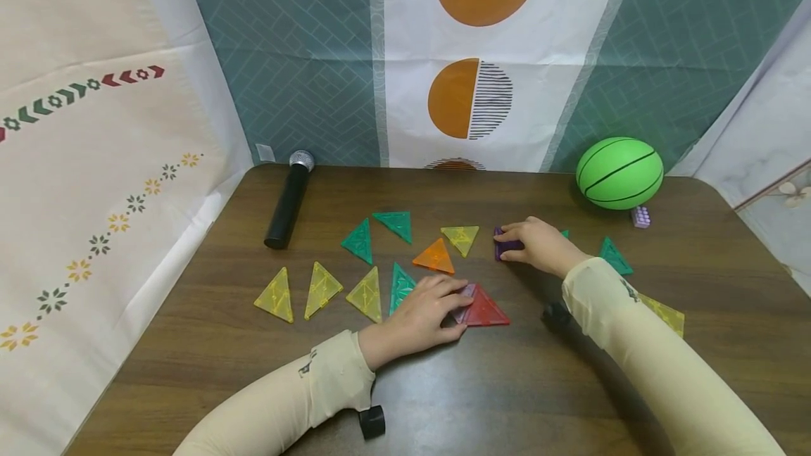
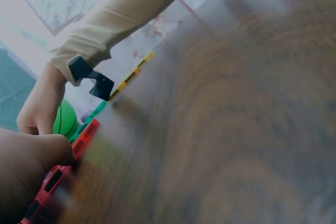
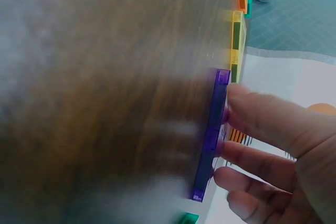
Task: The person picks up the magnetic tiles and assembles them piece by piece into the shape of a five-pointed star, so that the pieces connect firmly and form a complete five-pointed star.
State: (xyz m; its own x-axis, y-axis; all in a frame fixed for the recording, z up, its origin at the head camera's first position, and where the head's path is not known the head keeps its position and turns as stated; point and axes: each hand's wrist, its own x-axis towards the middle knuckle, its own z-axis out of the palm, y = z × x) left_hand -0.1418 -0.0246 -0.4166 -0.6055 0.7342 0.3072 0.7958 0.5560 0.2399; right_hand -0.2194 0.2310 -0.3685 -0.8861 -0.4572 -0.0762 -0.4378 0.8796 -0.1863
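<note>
Cream sleeves [image 1: 253, 407] cross our worktop [image 1: 507, 385]; green ball [image 1: 619, 173] at two o'clock, microphone [image 1: 288, 204] at ten. Our left grip [image 1: 423, 309], half closed, holds a pink tile [image 1: 460, 315] against a red tile [image 1: 486, 310]; our right grip [image 1: 538, 243], narrowly parted, pinches a purple tile [image 3: 210, 139] at one o'clock.

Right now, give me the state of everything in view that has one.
Left hand, fingers on the pink tile; grip unclear
Pink tile, partly covered
Red tile, flat
Right hand, fingertips at the purple tile; grip unclear
Purple tile, looks flat, partly covered
Orange tile, flat, uncovered
Yellow tiles, flat, one partly hidden
Green tiles, flat, two partly hidden
Microphone, lying down
Green ball, on the tabletop
</note>
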